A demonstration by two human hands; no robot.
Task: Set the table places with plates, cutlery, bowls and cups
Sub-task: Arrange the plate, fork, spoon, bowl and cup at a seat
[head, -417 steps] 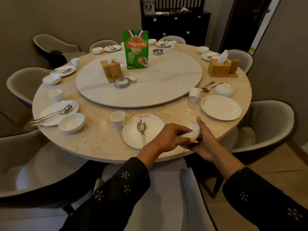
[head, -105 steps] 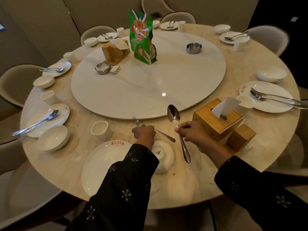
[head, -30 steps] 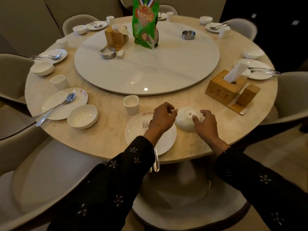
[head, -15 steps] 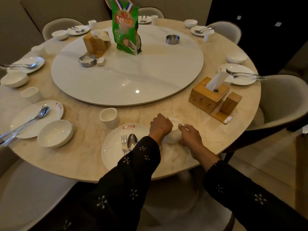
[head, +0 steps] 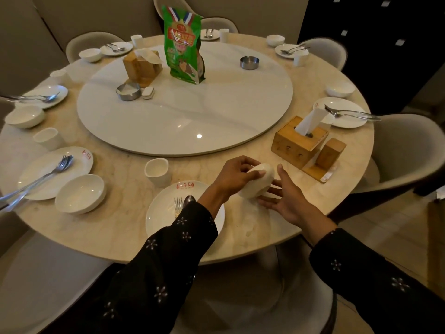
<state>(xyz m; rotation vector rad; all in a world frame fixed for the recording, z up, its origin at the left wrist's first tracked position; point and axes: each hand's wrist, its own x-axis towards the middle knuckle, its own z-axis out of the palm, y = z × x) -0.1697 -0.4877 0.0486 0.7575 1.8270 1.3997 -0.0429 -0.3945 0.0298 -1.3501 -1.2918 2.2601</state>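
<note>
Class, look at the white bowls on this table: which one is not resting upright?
The bowl held in the left hand, tipped on edge beside the nearest plate; the other bowls sit upright.

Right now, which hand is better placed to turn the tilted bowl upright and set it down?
Left. The left hand grips the bowl over its base; the right hand lies open beside it.

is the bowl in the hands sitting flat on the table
No, the bowl is tilted on its side, gripped by the left hand.

On the table: six plates (head: 185,214), six bowls (head: 258,182), six cups (head: 157,171), two ashtrays (head: 249,62), two tissue boxes (head: 297,144).
</note>
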